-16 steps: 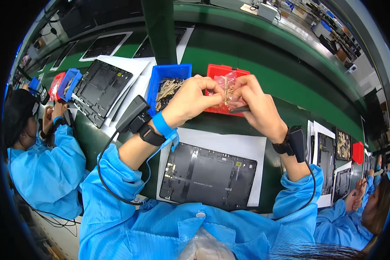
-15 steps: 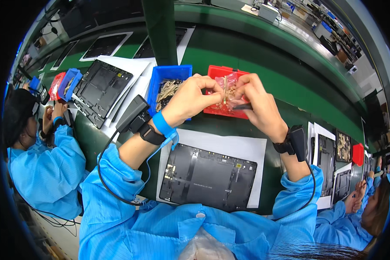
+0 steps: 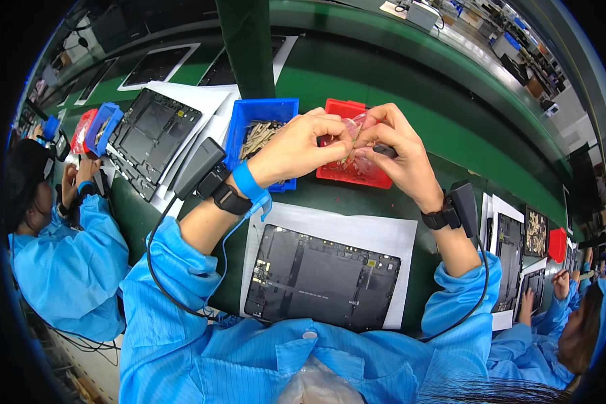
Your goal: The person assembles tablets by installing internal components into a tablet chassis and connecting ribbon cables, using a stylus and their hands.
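Note:
Above the red bin (image 3: 377, 177), my left hand (image 3: 299, 148) pinches a thin yellowish strip (image 3: 355, 140) between thumb and forefinger. My right hand (image 3: 400, 145) closes in from the other side, its fingertips at the same strip. A dark slender tool (image 3: 384, 150) is tucked in the right hand; its kind is hidden by the fingers. Inside the red bin lie clear plastic and small pieces, partly covered by my hands. Left of it, the blue bin (image 3: 262, 108) holds several tan strips. Close to my body, a black tablet housing (image 3: 323, 276) lies on white paper (image 3: 406, 236).
Another black housing (image 3: 156, 135) rests on stacked papers at the left. A green post (image 3: 246, 47) rises behind the blue bin. Co-workers sit at left (image 3: 67, 256) and right (image 3: 559, 323). Cables run from both my wrists.
My right fingers have come in to the strip, which now tilts instead of hanging upright. The dark tool has swung back into the right hand. The right co-worker's hands have parted.

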A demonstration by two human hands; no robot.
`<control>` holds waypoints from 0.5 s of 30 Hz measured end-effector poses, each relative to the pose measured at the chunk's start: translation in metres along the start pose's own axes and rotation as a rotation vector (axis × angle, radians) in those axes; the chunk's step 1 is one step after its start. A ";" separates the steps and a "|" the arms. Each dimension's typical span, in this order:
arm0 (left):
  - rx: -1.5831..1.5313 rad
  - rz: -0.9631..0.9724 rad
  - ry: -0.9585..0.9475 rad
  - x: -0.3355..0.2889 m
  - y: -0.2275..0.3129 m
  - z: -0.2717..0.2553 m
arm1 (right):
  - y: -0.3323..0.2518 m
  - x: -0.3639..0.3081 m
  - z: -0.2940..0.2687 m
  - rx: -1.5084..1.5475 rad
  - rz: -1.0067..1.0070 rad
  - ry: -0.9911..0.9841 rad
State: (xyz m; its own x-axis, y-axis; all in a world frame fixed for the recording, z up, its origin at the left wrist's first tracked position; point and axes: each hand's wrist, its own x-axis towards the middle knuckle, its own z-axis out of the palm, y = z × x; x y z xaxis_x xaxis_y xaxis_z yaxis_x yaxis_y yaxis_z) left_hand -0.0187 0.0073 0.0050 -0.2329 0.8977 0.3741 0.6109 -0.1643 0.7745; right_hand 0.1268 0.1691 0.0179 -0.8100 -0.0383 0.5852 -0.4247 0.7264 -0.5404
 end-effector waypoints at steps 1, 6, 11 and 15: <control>-0.001 -0.002 0.000 0.000 0.000 0.001 | -0.001 0.000 0.000 0.001 0.001 -0.001; -0.016 -0.036 -0.060 -0.002 0.002 0.001 | -0.003 -0.003 -0.002 0.022 0.102 -0.102; -0.065 -0.077 0.084 -0.009 0.000 0.002 | 0.010 -0.010 -0.003 -0.075 0.170 -0.021; -0.003 -0.098 0.137 -0.021 0.008 0.007 | 0.002 -0.009 0.002 -0.344 0.222 0.130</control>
State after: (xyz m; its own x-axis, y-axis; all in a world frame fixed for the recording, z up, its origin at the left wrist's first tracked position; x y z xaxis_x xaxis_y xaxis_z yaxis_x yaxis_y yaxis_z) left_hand -0.0032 -0.0098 -0.0003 -0.3921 0.8453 0.3629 0.5783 -0.0803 0.8118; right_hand 0.1320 0.1691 0.0104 -0.7992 0.2156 0.5611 -0.0687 0.8946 -0.4416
